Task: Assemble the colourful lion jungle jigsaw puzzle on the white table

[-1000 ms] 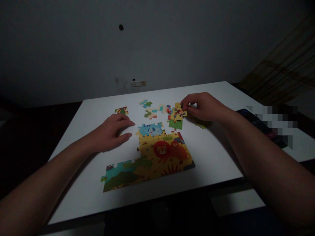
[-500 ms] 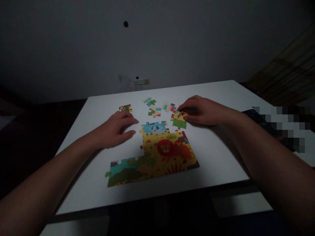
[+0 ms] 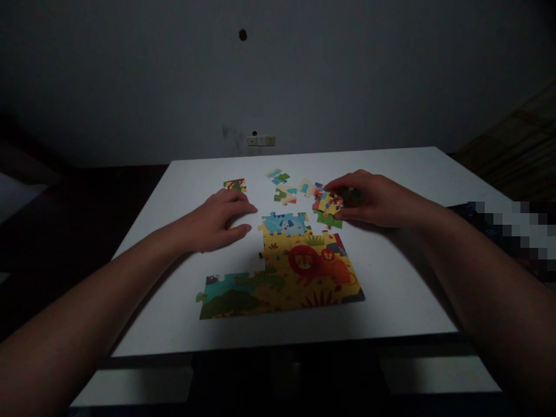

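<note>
A partly joined jigsaw puzzle (image 3: 313, 269) with a red lion and its cub lies near the table's front edge. Joined at its top is a blue elephant section (image 3: 284, 224). My right hand (image 3: 376, 198) grips a yellow puzzle piece (image 3: 330, 202) between thumb and fingers, over a green piece (image 3: 329, 219). To the left of the puzzle my left hand (image 3: 219, 221) rests on the table, thumb and fingers apart. A sliver of yellow shows beside its thumb, mostly hidden by the hand.
Loose pieces lie farther back: a red-and-green one (image 3: 235, 184), a blue-and-green one (image 3: 278, 176) and a pale one (image 3: 285, 194). A dark flat object (image 3: 467, 217) sits at the right, behind my forearm. The white table (image 3: 391, 301) stands before a grey wall.
The camera view has shifted, moving the whole scene slightly rightward. More of the yellow piece in my right hand shows now. My left hand stays in the same place on the table.
</note>
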### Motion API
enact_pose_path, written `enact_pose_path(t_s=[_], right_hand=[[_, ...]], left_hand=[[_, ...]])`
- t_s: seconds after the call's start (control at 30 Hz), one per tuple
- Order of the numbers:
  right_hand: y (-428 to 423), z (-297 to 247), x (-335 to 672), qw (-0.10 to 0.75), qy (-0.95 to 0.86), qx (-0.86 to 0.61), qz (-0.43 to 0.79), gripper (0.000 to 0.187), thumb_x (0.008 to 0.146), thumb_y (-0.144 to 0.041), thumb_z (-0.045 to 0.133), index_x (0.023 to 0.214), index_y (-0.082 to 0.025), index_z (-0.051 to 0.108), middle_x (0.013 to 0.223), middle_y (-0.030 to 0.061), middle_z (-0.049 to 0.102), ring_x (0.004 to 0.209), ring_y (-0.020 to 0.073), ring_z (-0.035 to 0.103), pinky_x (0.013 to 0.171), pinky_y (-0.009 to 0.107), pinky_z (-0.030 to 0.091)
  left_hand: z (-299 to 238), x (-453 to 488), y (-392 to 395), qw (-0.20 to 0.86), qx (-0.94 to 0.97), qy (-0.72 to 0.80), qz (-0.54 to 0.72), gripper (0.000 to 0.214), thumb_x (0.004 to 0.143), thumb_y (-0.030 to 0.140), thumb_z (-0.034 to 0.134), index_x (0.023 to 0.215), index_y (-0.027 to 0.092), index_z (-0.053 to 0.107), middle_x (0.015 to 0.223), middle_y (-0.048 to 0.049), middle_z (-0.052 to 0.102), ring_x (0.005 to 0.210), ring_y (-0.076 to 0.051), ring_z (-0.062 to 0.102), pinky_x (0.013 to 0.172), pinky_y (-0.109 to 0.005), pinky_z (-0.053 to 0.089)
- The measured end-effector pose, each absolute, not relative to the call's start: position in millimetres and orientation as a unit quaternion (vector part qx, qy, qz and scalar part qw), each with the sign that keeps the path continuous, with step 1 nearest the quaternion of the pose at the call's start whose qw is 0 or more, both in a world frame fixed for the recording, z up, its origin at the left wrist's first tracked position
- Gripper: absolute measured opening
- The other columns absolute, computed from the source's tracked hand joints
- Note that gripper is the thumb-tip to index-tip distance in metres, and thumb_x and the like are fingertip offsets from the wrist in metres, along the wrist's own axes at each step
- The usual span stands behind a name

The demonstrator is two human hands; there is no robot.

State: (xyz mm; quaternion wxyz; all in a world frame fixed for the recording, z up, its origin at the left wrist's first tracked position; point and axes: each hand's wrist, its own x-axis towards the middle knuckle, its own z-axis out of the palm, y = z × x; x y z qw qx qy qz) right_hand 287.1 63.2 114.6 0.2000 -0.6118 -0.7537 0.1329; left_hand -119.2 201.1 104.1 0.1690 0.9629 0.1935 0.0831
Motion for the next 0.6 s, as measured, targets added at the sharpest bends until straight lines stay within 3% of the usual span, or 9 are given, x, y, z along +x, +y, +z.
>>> enact_pose_path(t_s=[0.07,0.2,0.37,0.5,0.6], right_hand=[[63,114,288,0.22,-0.741,-0.618,0.144,0.06,0.086,-0.053,0.088,0.141,-0.029,0.085,0.13,0.0128,0.085,0.112,0.0377,0.079,0.099,0.053,0.064],[62,115,284,0.292,-0.698,-0.621,0.207,0.052,0.092,-0.06,0.087,0.133,-0.028,0.087,0.099,0.008,0.083,0.087,0.0294,0.077,0.082,0.046,0.063],[62,112,259,0.409,-0.62,-0.562,0.364,0.05,0.082,-0.064,0.1,0.112,-0.026,0.086,0.089,0.0055,0.081,0.082,0.0252,0.076,0.076,0.042,0.066],[63,109,230,0.416,-0.586,-0.531,0.449,0.05,0.075,-0.063,0.106,0.093,-0.024,0.079,0.075,0.002,0.075,0.069,0.0204,0.071,0.061,0.034,0.059],[62,108,214,0.399,-0.588,-0.516,0.478,0.048,0.074,-0.059,0.107,0.09,-0.025,0.077,0.075,0.0019,0.076,0.068,0.0193,0.071,0.06,0.032,0.056]], left_hand=[[104,-119,201,0.166,0.964,0.191,0.083,0.053,0.104,0.055,0.067,0.141,0.02,0.08,0.137,-0.0169,0.073,0.129,-0.038,0.068,0.119,-0.061,0.054],[103,-119,201,0.161,0.965,0.188,0.088,0.051,0.105,0.055,0.065,0.14,0.02,0.08,0.136,-0.0168,0.074,0.127,-0.038,0.069,0.116,-0.06,0.055],[104,-115,198,0.159,0.965,0.176,0.116,0.046,0.107,0.049,0.065,0.137,0.019,0.08,0.131,-0.0167,0.078,0.124,-0.036,0.073,0.113,-0.057,0.057],[109,-110,185,0.176,0.956,0.174,0.159,0.041,0.109,0.045,0.064,0.139,0.02,0.079,0.132,-0.0151,0.082,0.125,-0.033,0.075,0.115,-0.056,0.057],[111,-101,167,0.228,0.933,0.195,0.2,0.047,0.109,0.044,0.067,0.15,0.022,0.073,0.134,-0.0138,0.083,0.123,-0.03,0.076,0.115,-0.053,0.059]])
